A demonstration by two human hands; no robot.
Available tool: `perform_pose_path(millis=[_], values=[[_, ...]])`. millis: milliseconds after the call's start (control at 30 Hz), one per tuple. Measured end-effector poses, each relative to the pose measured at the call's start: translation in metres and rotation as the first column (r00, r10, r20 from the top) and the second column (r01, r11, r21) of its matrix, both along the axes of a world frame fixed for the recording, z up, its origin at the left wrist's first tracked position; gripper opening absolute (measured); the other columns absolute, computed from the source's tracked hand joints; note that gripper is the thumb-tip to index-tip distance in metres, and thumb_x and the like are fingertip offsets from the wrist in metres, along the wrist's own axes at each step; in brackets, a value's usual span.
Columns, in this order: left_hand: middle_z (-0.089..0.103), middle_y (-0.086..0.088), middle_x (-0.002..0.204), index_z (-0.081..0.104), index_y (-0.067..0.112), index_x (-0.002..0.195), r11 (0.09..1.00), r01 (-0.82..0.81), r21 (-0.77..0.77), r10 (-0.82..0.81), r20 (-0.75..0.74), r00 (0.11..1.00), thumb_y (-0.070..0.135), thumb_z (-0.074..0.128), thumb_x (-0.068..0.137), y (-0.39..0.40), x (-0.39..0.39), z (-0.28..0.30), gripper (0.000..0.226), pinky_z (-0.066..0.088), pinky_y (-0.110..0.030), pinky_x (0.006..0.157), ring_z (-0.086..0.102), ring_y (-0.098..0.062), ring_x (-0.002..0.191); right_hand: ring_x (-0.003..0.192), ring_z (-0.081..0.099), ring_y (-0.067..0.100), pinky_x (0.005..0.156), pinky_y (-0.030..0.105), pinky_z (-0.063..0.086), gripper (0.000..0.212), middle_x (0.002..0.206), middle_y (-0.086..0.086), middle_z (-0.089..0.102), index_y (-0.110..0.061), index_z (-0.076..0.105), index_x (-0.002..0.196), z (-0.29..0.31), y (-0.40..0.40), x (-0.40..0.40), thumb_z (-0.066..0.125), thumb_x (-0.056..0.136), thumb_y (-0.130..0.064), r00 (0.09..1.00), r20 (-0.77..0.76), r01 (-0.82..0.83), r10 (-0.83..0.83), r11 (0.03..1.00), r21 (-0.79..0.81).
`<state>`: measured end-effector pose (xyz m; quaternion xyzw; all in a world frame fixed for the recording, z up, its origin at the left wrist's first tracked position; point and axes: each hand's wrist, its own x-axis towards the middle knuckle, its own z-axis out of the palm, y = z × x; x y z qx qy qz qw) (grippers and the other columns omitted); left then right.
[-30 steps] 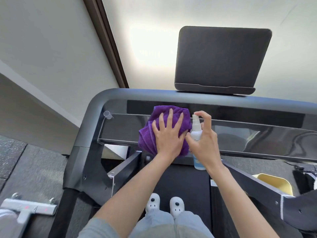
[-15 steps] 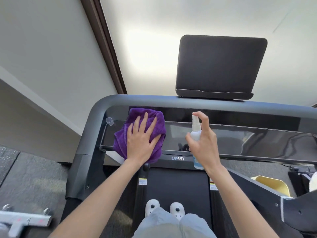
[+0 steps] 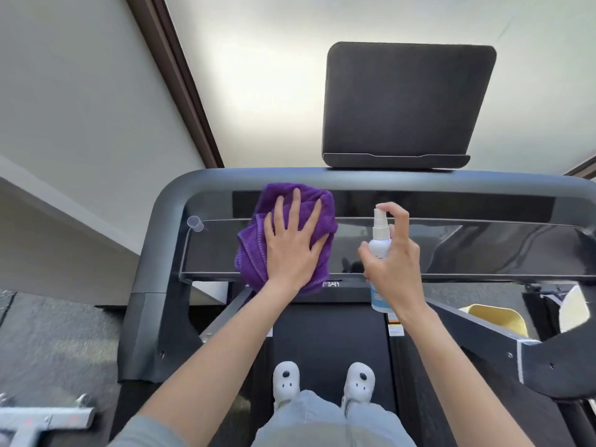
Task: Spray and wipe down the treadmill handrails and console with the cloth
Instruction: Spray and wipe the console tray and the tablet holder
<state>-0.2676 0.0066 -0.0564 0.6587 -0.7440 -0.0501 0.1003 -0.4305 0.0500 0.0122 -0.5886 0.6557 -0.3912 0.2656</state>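
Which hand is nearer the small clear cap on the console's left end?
Left. The left hand presses the purple cloth just right of the clear cap; the right hand holds the spray bottle farther right.

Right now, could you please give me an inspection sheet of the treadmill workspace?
Surface: glossy black console, reflective; dark handrail curves round its far and left sides.
Job's things: purple cloth bunched on the console's left half; white spray bottle upright, nozzle toward the console.
Clutter: small clear cap at the console's left corner; yellow container at the right.
Hands: left hand flat, pressing the cloth; right hand grips the bottle, forefinger on the pump.
Cables: nothing seen.
Surroundings: dark tablet stand above the rail, pale wall, grey floor, white slippers on the belt.
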Motion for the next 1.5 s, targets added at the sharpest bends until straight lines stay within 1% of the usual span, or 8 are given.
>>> perform_pose_path(millis=[133,300,567,700,833,1100,1367,1500], values=[[0.009,-0.001,0.164,0.022,0.037,0.153,0.997,0.070,-0.021,-0.070,-0.046,0.996,0.063,0.034,0.094,0.004,-0.010,-0.002,0.066,0.008,-0.048,0.120,0.005,-0.028,0.150,0.053,0.056,0.039,0.059,0.050,0.055,0.061,0.065,0.015,0.055,-0.037,0.037,0.125,-0.005,-0.002,-0.008,0.061,0.085,0.003,0.999,0.009,-0.034,0.034,0.999,0.007],[-0.006,-0.006,0.164,0.004,0.030,0.155,0.971,-0.239,0.016,0.239,-0.033,0.970,0.063,0.028,0.095,-0.009,0.015,0.001,0.073,0.003,-0.046,0.121,-0.002,-0.031,0.150,0.050,0.052,0.034,0.077,0.041,0.056,0.065,0.050,0.006,0.048,-0.038,0.037,0.128,0.002,-0.009,-0.037,0.058,0.084,0.004,0.993,-0.006,-0.114,0.114,0.993,0.009],[0.020,-0.010,0.161,0.026,0.028,0.153,0.921,-0.389,-0.004,0.389,-0.032,0.921,0.060,0.034,0.096,0.032,-0.034,-0.005,0.066,0.015,-0.050,0.119,0.018,-0.034,0.147,0.056,0.054,0.042,0.057,0.055,0.055,0.064,0.071,0.017,0.051,-0.042,0.036,0.125,0.005,-0.021,-0.069,0.060,0.086,0.003,0.987,0.042,-0.153,0.153,0.988,-0.003],[-0.003,-0.013,0.163,0.002,0.031,0.155,0.896,-0.441,0.054,0.442,0.011,0.897,0.068,0.017,0.091,-0.008,-0.034,0.001,0.075,0.005,-0.051,0.120,0.001,-0.035,0.149,0.059,0.055,0.044,0.059,0.057,0.055,0.064,0.071,0.020,0.050,-0.042,0.036,0.125,-0.001,-0.026,-0.085,0.059,0.087,0.004,0.985,0.052,-0.168,0.167,0.986,0.016],[-0.010,-0.017,0.161,-0.008,0.029,0.154,0.799,-0.598,0.067,0.600,-0.027,0.799,0.068,0.022,0.093,-0.045,-0.043,0.007,0.078,0.004,-0.055,0.119,-0.006,-0.041,0.148,0.060,0.056,0.043,0.059,0.057,0.055,0.065,0.074,0.017,0.051,-0.042,0.035,0.126,0.000,-0.036,-0.099,0.059,0.087,0.003,0.980,0.030,-0.197,0.196,0.980,0.027],[0.016,-0.015,0.161,0.018,0.027,0.155,0.878,-0.478,0.015,0.478,0.017,0.878,0.066,0.019,0.094,0.030,-0.126,-0.005,0.072,0.015,-0.054,0.118,0.016,-0.039,0.146,0.057,0.056,0.041,0.057,0.055,0.055,0.063,0.072,0.015,0.052,-0.040,0.035,0.126,0.002,-0.047,-0.123,0.060,0.087,0.003,0.964,0.016,-0.264,0.264,0.965,-0.009],[-0.011,-0.026,0.159,-0.011,0.020,0.154,0.716,-0.688,0.115,0.693,-0.006,0.720,0.067,0.014,0.094,-0.049,-0.119,0.009,0.081,0.006,-0.059,0.117,-0.003,-0.047,0.146,0.057,0.056,0.044,0.057,0.054,0.055,0.062,0.072,0.020,0.054,-0.039,0.035,0.125,-0.002,-0.058,-0.140,0.060,0.086,0.003,0.959,0.028,-0.284,0.284,0.959,0.005],[-0.006,-0.026,0.159,-0.009,0.020,0.155,0.764,-0.635,0.111,0.635,0.043,0.771,0.068,0.015,0.094,-0.028,-0.138,0.009,0.081,0.008,-0.059,0.117,0.004,-0.047,0.146,0.057,0.056,0.044,0.055,0.055,0.055,0.062,0.072,0.019,0.054,-0.039,0.035,0.126,-0.003,-0.056,-0.151,0.059,0.087,0.002,0.959,0.039,-0.282,0.282,0.959,-0.006]])
